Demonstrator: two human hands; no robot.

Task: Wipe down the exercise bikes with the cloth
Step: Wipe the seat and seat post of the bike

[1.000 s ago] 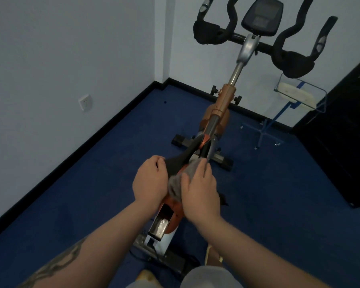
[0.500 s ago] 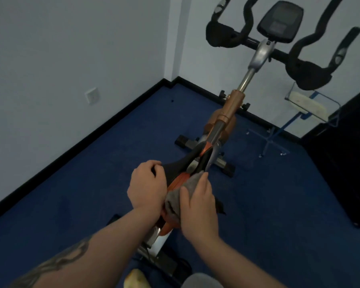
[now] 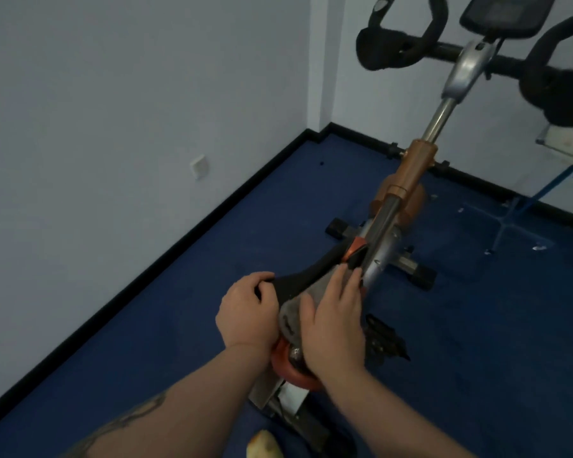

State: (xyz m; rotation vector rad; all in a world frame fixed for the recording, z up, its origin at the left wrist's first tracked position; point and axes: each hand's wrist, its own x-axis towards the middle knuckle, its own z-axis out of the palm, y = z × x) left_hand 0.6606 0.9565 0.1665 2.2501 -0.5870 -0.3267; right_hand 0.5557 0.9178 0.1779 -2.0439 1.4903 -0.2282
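Pale blue-white walls (image 3: 113, 110) are meeting at a corner with a protruding column (image 3: 321, 61), and dim, even light is falling across them. A black baseboard (image 3: 186, 233) is running along the foot of both walls. Dark blue carpet (image 3: 477, 325) is covering the floor. A white wall socket (image 3: 199, 166) is sitting low on the left wall. At the right edge a blue-legged stand (image 3: 510, 216) is standing on the carpet near the far wall, carrying a pale tray (image 3: 566, 142).
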